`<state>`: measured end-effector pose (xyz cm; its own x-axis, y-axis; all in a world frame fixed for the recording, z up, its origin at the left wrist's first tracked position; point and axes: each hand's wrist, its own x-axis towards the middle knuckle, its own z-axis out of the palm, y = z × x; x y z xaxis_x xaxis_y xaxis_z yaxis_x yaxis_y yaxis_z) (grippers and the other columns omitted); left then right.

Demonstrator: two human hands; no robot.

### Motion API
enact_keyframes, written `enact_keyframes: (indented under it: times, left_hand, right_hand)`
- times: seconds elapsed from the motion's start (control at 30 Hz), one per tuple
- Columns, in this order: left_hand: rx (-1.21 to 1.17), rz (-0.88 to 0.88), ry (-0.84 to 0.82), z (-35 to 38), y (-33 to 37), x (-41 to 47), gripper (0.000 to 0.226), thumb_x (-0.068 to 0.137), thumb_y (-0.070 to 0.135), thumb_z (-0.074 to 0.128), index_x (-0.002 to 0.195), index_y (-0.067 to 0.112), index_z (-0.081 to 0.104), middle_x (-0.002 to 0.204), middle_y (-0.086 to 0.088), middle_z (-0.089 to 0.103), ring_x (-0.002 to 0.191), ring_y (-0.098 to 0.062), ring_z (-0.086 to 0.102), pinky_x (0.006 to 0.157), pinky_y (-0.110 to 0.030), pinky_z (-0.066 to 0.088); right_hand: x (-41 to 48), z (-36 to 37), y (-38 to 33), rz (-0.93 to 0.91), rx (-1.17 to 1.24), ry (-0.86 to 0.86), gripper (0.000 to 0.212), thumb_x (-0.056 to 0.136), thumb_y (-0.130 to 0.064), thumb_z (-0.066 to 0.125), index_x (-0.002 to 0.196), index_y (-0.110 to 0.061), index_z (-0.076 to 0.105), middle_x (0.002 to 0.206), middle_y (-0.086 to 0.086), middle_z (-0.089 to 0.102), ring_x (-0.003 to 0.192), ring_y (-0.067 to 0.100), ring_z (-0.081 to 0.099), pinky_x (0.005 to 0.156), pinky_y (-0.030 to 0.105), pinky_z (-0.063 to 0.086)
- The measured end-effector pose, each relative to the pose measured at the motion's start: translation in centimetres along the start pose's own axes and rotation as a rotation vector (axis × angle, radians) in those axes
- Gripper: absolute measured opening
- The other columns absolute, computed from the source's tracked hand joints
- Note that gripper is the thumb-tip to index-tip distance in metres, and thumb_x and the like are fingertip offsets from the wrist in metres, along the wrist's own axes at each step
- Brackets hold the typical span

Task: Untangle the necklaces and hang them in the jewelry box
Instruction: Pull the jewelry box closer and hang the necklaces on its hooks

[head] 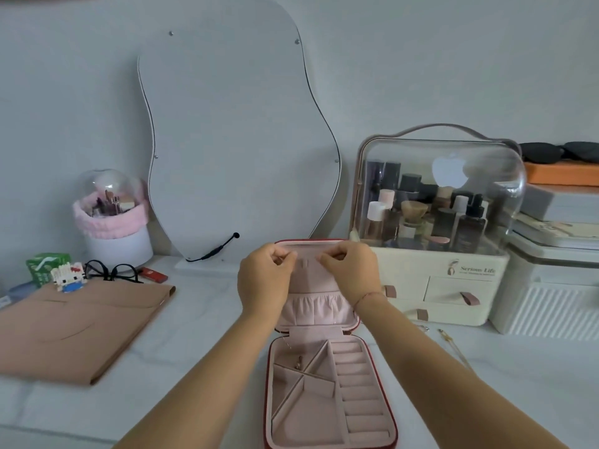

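Hanging step, by the look of it: both hands were up at the top of the raised lid [316,273] of the open jewelry box [327,396]. The left hand [264,280] and right hand [351,272] each had fingertips pinched together near the lid's upper edge, apparently on a very fine chain; the chain itself was too thin to make out between them, so what they held is my guess. A small tab hook [304,263] sat between the two hands, touching neither. Next move likely calls for looping the chain over that tab and letting the slack drop toward the gathered pocket [316,307] below. A small trinket [299,362] lay in a base compartment. Another necklace [452,346] lay on the white table [207,319], right of the box, well apart from the hands. Room: lid backed close to the wavy mirror [240,140]; clear-topped cosmetics case [434,228] just beside the right hand, tight there. Left side was open table until the tan folder [81,325]. Box base ran close to the near edge.
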<state>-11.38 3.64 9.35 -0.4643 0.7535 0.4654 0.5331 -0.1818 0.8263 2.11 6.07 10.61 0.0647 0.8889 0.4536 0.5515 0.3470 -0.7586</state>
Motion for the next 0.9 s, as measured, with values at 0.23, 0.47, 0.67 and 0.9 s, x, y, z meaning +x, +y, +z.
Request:
enact_keyframes:
  times: [0.23, 0.47, 0.67, 0.9]
  left_hand:
    - [0.112, -0.056, 0.141, 1.8, -0.1, -0.4, 0.011, 0.080, 0.023, 0.063, 0.070, 0.021, 0.062, 0.072, 0.007, 0.064, 0.068, -0.018, 0.057, 0.057, -0.028, 0.041]
    - [0.312, 0.003, 0.130, 2.0, -1.1, -1.2, 0.013, 0.085, 0.031, 0.062, 0.075, 0.023, 0.064, 0.076, 0.007, 0.066, 0.069, -0.019, 0.056, 0.053, -0.026, 0.031]
    - [0.376, -0.004, -0.046, 0.3, -2.3, -3.5, 0.014, 0.086, 0.038, 0.061, 0.084, 0.027, 0.069, 0.077, 0.010, 0.068, 0.070, -0.013, 0.058, 0.051, -0.022, 0.034]
    - [0.161, -0.004, -0.383, -0.8, -2.3, -6.5, 0.015, 0.085, 0.035, 0.063, 0.073, 0.027, 0.064, 0.062, 0.012, 0.060, 0.057, -0.004, 0.054, 0.048, -0.015, 0.033]
  right_hand:
    - [0.4, 2.3, 0.2, -0.001, -0.170, 0.147, 0.008, 0.082, -0.020, 0.065, 0.075, -0.016, 0.065, 0.078, -0.003, 0.065, 0.075, 0.017, 0.058, 0.069, 0.030, 0.047]
    - [-0.4, 2.4, 0.6, -0.098, -0.332, 0.146, 0.019, 0.087, -0.022, 0.059, 0.071, -0.016, 0.051, 0.085, 0.004, 0.060, 0.071, 0.025, 0.055, 0.058, 0.029, 0.034]
    - [-2.9, 1.7, 1.7, -0.040, -0.283, -0.003, 0.015, 0.085, -0.022, 0.063, 0.074, -0.013, 0.064, 0.070, -0.002, 0.063, 0.068, 0.018, 0.055, 0.056, 0.026, 0.039]
    - [-5.4, 0.6, 0.8, 0.400, 0.404, -0.455, 0.022, 0.091, -0.015, 0.061, 0.078, 0.000, 0.070, 0.051, 0.000, 0.055, 0.037, 0.003, 0.043, 0.038, 0.014, 0.032]
